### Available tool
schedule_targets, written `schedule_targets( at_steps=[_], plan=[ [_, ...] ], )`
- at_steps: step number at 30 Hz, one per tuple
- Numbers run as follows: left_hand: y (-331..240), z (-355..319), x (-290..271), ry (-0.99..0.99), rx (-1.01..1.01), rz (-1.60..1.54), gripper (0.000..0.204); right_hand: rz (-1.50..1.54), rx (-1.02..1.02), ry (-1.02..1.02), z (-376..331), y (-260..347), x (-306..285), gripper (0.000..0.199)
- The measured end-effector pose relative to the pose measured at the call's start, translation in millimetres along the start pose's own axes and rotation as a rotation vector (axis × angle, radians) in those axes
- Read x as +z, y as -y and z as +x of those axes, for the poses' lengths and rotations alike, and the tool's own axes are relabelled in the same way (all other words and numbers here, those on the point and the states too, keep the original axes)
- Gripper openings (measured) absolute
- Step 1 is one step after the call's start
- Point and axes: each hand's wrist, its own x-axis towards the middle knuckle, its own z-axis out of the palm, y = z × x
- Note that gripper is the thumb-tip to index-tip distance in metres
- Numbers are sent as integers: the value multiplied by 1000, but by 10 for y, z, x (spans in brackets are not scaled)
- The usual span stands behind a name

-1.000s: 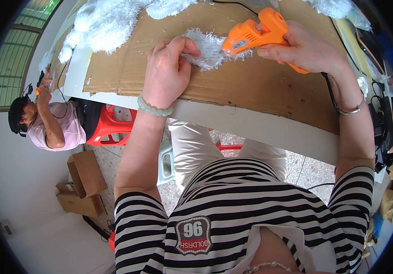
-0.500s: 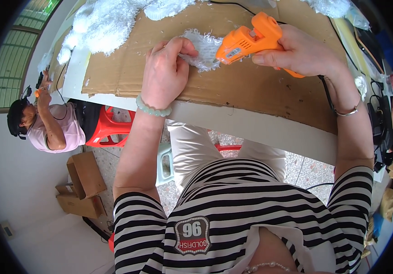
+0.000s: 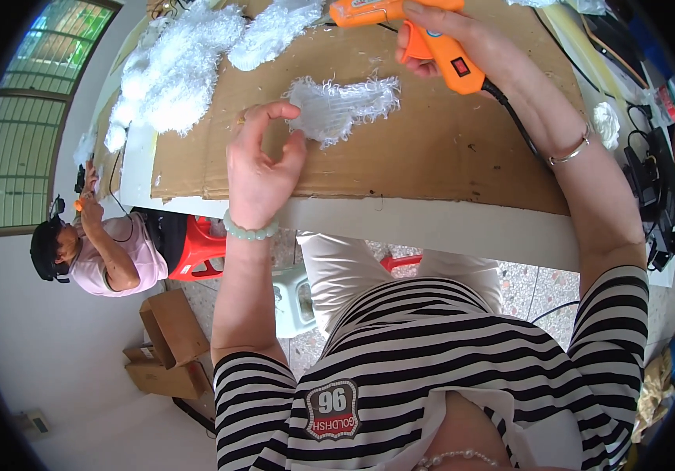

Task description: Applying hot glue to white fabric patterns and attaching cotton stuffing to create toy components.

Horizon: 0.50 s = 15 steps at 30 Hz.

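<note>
A white fluffy fabric piece [image 3: 343, 106] lies flat on the brown cardboard sheet [image 3: 431, 149]. My left hand [image 3: 260, 169] rests on the cardboard just left of it, fingers curled and apart, thumb beside the piece's lower edge. My right hand [image 3: 463, 35] grips an orange glue gun [image 3: 408, 23] by its handle, raised above and behind the piece, nozzle pointing left. A black cord [image 3: 518, 118] trails from the gun across the cardboard.
Piles of white fluffy material [image 3: 188, 63] sit at the cardboard's far left. A white table [image 3: 431, 228] carries the cardboard. Another person [image 3: 102, 251] sits at the left by a red stool [image 3: 200, 247]. Cardboard boxes [image 3: 169, 345] lie on the floor. Dark gear [image 3: 655, 188] crowds the right edge.
My right hand lifted the glue gun up and away from the fluffy piece. My left hand let go of the piece and drew back to its left.
</note>
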Motion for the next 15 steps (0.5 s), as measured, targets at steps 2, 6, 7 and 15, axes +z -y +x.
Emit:
schedule_targets(
  at_steps=[2,6,7,15],
  plan=[
    [-77,-29,42,3,78,134,26,29,26,-49,-151,100,232,29],
    [-189,-34,221,11,251,378,31,113,-69,-60,-65,-209,223,32],
    [-209,-22,252,-11,297,429,30,90,-150,-39,-20,-289,200,37],
    [-155,95,358,8,354,544,16,41,-120,-17,-41,-323,190,42]
  ],
)
